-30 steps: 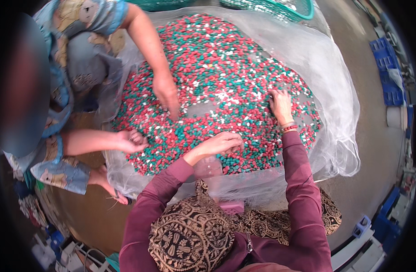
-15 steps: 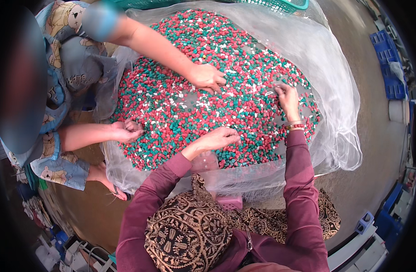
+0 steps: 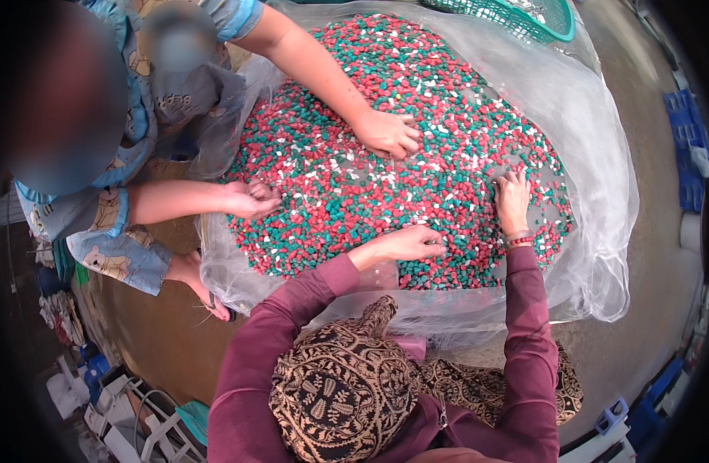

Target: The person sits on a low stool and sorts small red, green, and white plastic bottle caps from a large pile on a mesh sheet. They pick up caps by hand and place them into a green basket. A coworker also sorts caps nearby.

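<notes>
A broad heap of small red, green and white pieces [image 3: 339,208] lies on a sheer white mesh cloth [image 3: 593,131]. My left hand [image 3: 404,243] is over the heap's near edge, fingers bent together; whatever they pinch is too small to make out. To its right, my right hand [image 3: 512,202] reaches down with fingers apart, the tips touching pieces beside a thinly covered grey patch. A co-worker's far hand [image 3: 389,135] rests on the middle of the heap, fingers curled. Their other hand [image 3: 252,201] is half closed, palm up, at the left edge.
A green plastic basket [image 3: 539,19] stands at the far edge. The co-worker [image 3: 99,154] leans in from the left. Below my arms are a pink object [image 3: 411,347] and patterned black and tan fabric [image 3: 343,378]. Blue crates [image 3: 686,147] stand on the floor at the right.
The scene has shifted rightward in view. My right hand has come slightly nearer over the heap, its fingers parting from a pinch. My left hand stays near the close edge.
</notes>
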`<state>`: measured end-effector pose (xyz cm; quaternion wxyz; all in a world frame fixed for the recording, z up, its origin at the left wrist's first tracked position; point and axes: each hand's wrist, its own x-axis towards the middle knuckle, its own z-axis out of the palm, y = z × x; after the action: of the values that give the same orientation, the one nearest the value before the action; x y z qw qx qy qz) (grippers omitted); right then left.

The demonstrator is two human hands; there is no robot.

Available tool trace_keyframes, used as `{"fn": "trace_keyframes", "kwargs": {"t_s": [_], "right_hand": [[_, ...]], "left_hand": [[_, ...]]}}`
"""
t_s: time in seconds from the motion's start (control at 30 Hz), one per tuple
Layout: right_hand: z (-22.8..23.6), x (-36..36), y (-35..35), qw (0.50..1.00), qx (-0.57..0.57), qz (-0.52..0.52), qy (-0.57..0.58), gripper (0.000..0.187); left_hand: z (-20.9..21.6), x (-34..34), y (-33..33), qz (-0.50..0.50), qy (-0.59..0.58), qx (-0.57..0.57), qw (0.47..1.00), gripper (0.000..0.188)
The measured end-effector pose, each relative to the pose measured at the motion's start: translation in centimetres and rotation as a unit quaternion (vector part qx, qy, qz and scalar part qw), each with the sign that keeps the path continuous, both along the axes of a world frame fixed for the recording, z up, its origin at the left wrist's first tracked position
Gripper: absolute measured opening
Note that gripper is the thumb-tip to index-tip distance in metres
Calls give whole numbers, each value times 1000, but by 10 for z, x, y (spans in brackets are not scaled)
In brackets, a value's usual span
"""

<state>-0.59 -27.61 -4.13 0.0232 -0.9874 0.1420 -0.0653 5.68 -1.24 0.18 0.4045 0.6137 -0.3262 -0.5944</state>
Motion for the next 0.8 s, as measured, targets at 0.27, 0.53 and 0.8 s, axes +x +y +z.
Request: {"fn": "trace_keyframes", "kwargs": {"t_s": [0.27,0.53,0.8], "right_hand": [[-8,-20,7,999,26,-8,-33,24],[2,-15,6,933,235,-172,-211,8],[117,13,101,895,416,162,-8,7]], "left_hand": [[-8,-1,11,34,25,-21,999,31],[4,3,7,47,44,-18,998,31],[0,20,7,362,548,-16,753,54]]}}
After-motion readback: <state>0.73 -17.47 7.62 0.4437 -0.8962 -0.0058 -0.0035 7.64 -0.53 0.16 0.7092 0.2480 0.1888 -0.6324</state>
